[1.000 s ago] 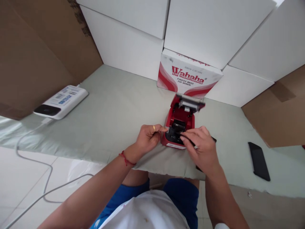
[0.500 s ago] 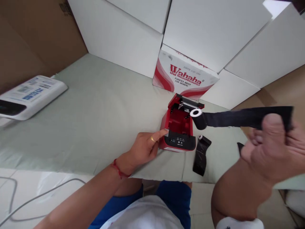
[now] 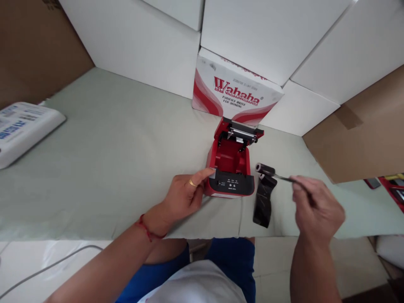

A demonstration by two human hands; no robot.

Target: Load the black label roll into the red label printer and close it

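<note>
A small red and black printer (image 3: 232, 183) stands on the cloth-covered table with its lid raised and its red inner bay bare. My left hand (image 3: 184, 193) grips its front left corner, index finger stretched onto the top edge and the other fingers curled. To the right, my right hand (image 3: 318, 206) is closed on the loose end of a black ribbon roll (image 3: 267, 170), whose small roll hangs beside the printer. Below that roll, a second black ribbon strip (image 3: 262, 206) with a small core lies on the cloth.
Behind the printer stands a Wahaha carton (image 3: 236, 90) against white boxes (image 3: 252, 38). A white device (image 3: 28, 130) sits at the far left. Brown cardboard (image 3: 362, 126) borders the right, with a red tray (image 3: 394, 189) of items at the edge.
My right hand has moved left and down, bringing the ribbon roll from above the printer's right side to beside it. My left hand stays on the printer. The view has shifted slightly.
</note>
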